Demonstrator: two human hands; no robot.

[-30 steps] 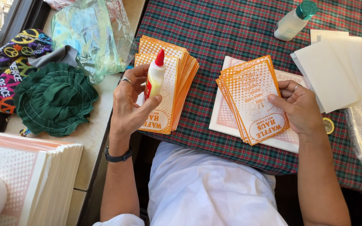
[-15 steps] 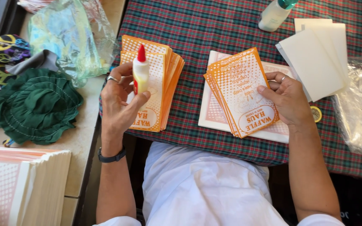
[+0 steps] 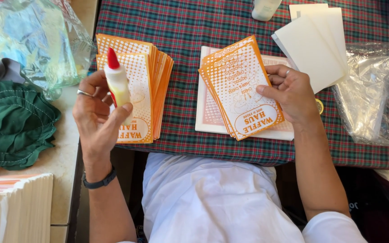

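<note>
Near edge: the left hand (image 3: 96, 118) grips a glue bottle (image 3: 118, 84), red cap up and upright, just in front of the left stack (image 3: 151, 78) of orange bags on the plaid desk (image 3: 181, 27). The right hand (image 3: 293, 94) closes on a small bundle (image 3: 241, 90) of the same bags, thumb on top, resting over a white sheet (image 3: 203, 117). To glue well, the bundle likely needs squaring and holding flat, the nozzle tipped down only over the seam. Farther right lie cream cards (image 3: 314, 49) and a clear plastic bag (image 3: 370, 90); a green cloth (image 3: 12, 121) lies left.
</note>
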